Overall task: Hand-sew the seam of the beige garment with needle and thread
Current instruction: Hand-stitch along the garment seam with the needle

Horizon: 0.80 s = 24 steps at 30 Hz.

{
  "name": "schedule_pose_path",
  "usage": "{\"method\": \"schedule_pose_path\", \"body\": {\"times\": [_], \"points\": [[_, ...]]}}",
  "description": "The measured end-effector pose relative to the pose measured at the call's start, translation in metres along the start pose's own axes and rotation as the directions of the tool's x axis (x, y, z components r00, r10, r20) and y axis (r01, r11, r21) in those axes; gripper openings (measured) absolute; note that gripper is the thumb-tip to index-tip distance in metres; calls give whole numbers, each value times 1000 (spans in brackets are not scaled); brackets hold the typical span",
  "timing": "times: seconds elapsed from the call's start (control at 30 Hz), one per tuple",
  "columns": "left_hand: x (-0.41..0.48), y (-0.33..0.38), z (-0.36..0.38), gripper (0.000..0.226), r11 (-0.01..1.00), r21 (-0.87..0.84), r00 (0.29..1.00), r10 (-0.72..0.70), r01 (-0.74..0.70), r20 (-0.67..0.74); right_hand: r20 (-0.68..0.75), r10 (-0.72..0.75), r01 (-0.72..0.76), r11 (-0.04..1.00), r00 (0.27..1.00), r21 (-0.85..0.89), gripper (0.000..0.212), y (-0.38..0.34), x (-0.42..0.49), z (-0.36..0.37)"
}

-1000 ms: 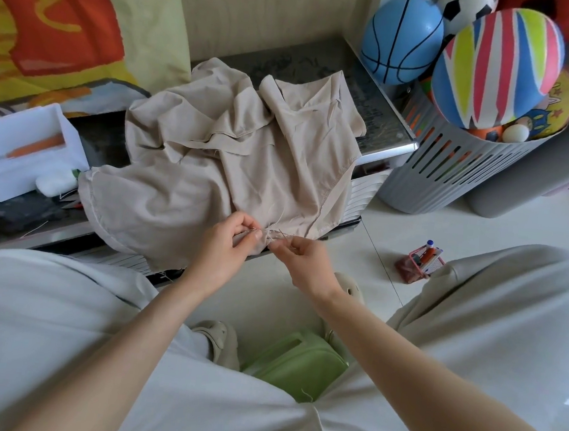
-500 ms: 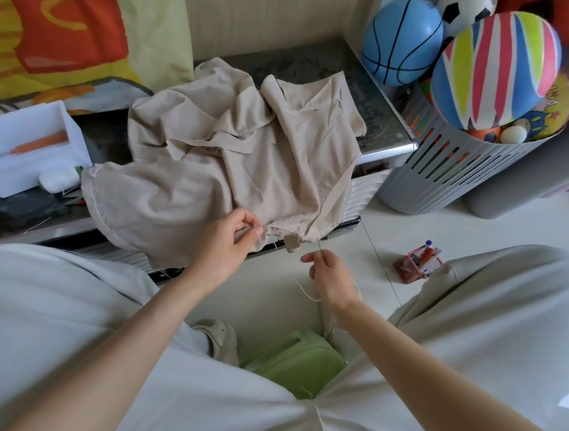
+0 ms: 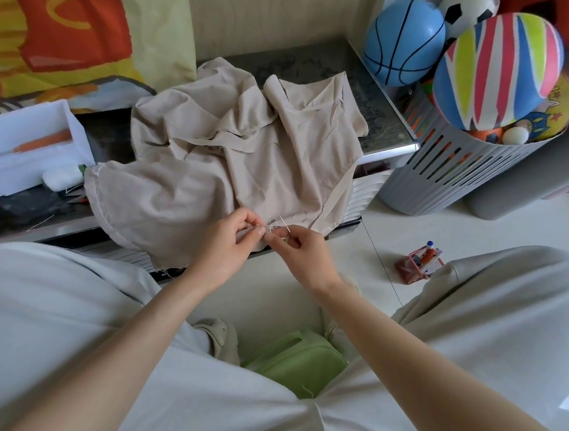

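Half a second ago the right hand (image 3: pixel 302 251) was pulled away from the cloth, down and to the right. Now it is back up at the edge of the cloth, just beside the left hand (image 3: pixel 236 242), and the two almost touch in the middle of the frame. The right hand's fingers (image 3: pixel 288 238) are curled and pinch a thin needle (image 3: pixel 284 225). The needle tilts up and to the left, and its low end is at the cloth edge. The thread is too thin to see. The left hand has stayed where it was. Its fingers (image 3: pixel 256 230) and thumb are bent and pinch the near edge of the beige garment (image 3: pixel 211 174). The garment lies crumpled over the dark desk (image 3: pixel 307 59), and its near part hangs off the front edge. At the left of the frame a white box (image 3: pixel 24 144) sits on the desk. At the upper right a grey basket (image 3: pixel 451 175) stands on the floor and holds a blue ball (image 3: pixel 403 41) and a striped ball (image 3: pixel 499 69). A small red holder (image 3: pixel 418 261) sits on the floor at the right.
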<state>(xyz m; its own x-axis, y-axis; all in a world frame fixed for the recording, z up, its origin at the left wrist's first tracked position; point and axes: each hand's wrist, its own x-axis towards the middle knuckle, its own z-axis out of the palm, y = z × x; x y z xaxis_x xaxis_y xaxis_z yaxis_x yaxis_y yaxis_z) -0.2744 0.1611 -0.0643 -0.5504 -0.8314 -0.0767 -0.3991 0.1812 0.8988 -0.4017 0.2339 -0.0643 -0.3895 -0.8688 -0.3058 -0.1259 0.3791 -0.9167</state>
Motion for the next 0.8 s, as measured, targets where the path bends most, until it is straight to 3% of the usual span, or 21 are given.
{"method": "schedule_pose_path", "body": {"times": [0.17,0.33,0.5,0.8], "points": [[1,-3,-1,16,999,49,1000,16,-15,-23,-40,21,-22,1000,999,-8,25,7,-2,-2],[0,-1,0,27,998,60,999,32,-30,-34,-98,170,-174,984,981,-38,25,26,-7,-13],[-1,0,1,13,997,67,999,34,-33,-20,-102,327,-338,932,940,-129,16,36,-9,-22],[0,-1,2,15,998,59,999,36,-36,2,-64,297,-303,922,953,-239,12,37,-12,-25]]}}
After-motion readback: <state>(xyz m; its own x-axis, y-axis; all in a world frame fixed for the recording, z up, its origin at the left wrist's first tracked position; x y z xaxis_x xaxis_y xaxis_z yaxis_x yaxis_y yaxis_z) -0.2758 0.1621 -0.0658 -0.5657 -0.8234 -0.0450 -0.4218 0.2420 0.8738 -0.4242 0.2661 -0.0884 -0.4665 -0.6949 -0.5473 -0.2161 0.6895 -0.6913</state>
